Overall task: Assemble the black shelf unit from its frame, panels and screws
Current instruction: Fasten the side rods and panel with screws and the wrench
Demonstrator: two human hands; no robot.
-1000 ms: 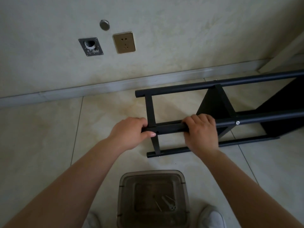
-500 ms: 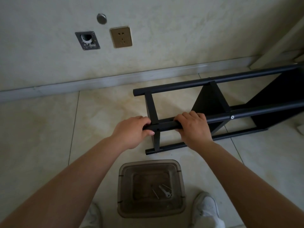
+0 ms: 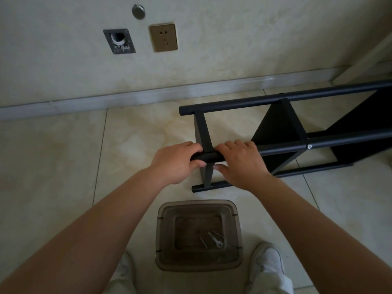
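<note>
The black shelf unit (image 3: 282,102) lies on its side on the tiled floor, running off to the right. Black panels (image 3: 273,128) sit between its round tubes, and a silver screw head (image 3: 309,146) shows on the near upper tube. My left hand (image 3: 176,162) grips the left end of that upper tube (image 3: 209,156). My right hand (image 3: 241,162) grips the same tube just right of the flat crossbar (image 3: 202,130), its thumb under the tube. The two hands sit close together, either side of the crossbar.
A translucent grey bin (image 3: 198,234) stands on the floor between my white shoes (image 3: 268,262), holding a small wrench and loose screws (image 3: 215,240). The wall ahead carries a socket (image 3: 163,37), an open wall box (image 3: 118,41) and a grey skirting board (image 3: 148,95).
My right hand has slid left along the tube, closer to the crossbar and my left hand. The frame end has shifted slightly left and nearer.
</note>
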